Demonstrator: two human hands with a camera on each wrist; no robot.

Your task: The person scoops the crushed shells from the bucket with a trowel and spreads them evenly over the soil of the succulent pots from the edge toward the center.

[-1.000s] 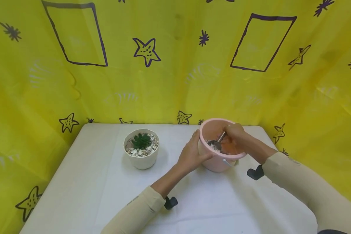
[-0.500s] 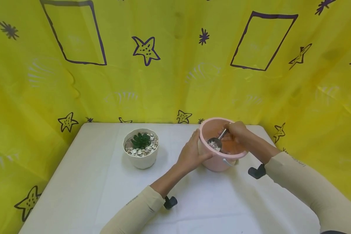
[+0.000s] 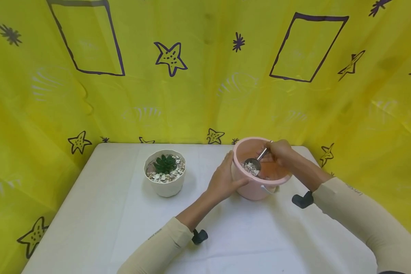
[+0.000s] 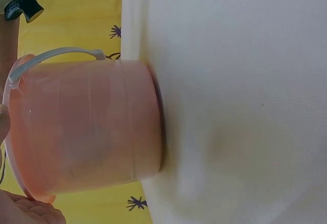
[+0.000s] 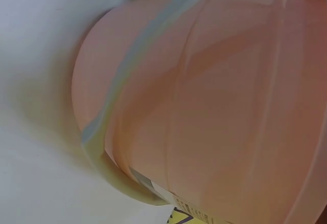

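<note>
A pink bucket stands on the white-covered table, its pale handle hanging down outside. My left hand holds the bucket's near left rim, thumb toward the front and fingers along the left side. Over the bucket's opening, my right hand grips the metal handle of a scoop. Whitish pebbles fill the scoop's bowl, which sits inside the bucket below the rim. In the right wrist view the bucket wall covers most of the picture, and the scoop is out of sight.
To the left of the bucket stands a cream pot with a green succulent set among pebbles. The white table ends at a yellow curtain behind and along both sides.
The right hand has shifted slightly up and to the right. The scoop's bowl has come up a little and now shows a fuller heap of pebbles. My left hand stays put.
</note>
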